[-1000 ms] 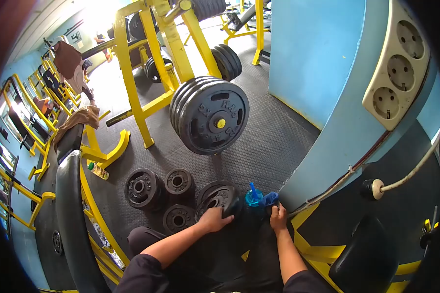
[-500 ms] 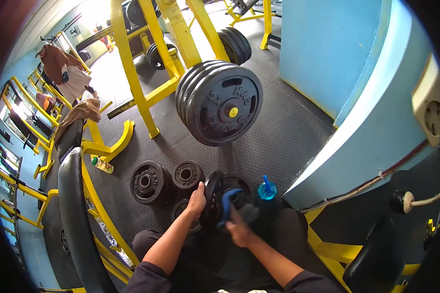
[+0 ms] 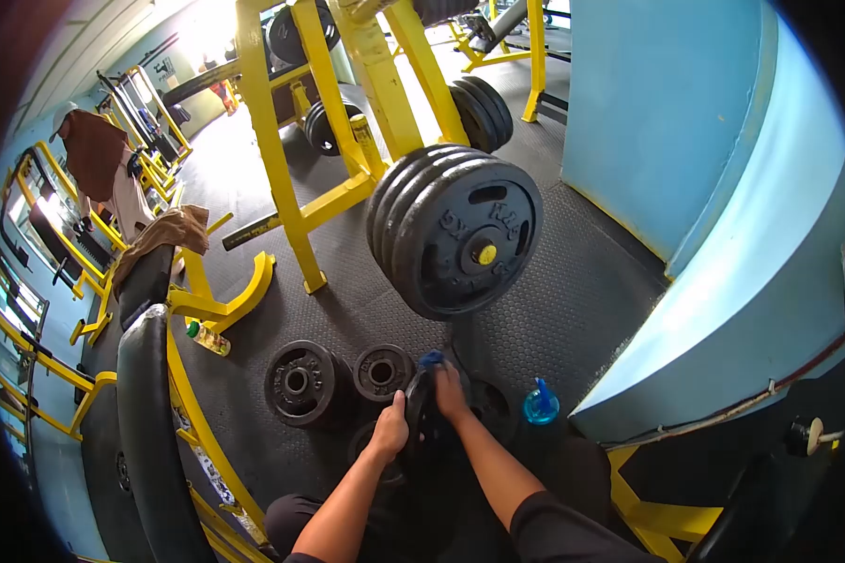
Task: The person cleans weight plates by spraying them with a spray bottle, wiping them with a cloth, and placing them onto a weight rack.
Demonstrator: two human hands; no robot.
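My left hand point(image 3: 391, 432) grips the near side of a black weight plate point(image 3: 421, 409), which stands on edge between my knees. A blue cloth point(image 3: 431, 358) shows at the plate's upper rim, bunched under the fingers of my right hand point(image 3: 451, 388), which presses it to the plate's right face. Part of the cloth is hidden by the fingers. Close by on the floor lie a large black plate point(image 3: 296, 382), apparently stacked, and a smaller plate point(image 3: 383, 372). Another plate point(image 3: 492, 405) lies partly hidden behind my right forearm.
A translucent blue container point(image 3: 541, 405) stands on the floor at right, near the blue wall point(image 3: 723, 375). Ahead, a yellow machine point(image 3: 277, 150) carries several large plates point(image 3: 483, 239). A padded bench point(image 3: 150, 432) runs along my left, near a bottle point(image 3: 208, 339). A person point(image 3: 99, 159) stands farther back.
My right hand and the blue cloth have moved up toward the far rim of the plate. My left hand keeps its hold. The camera view has shifted slightly.
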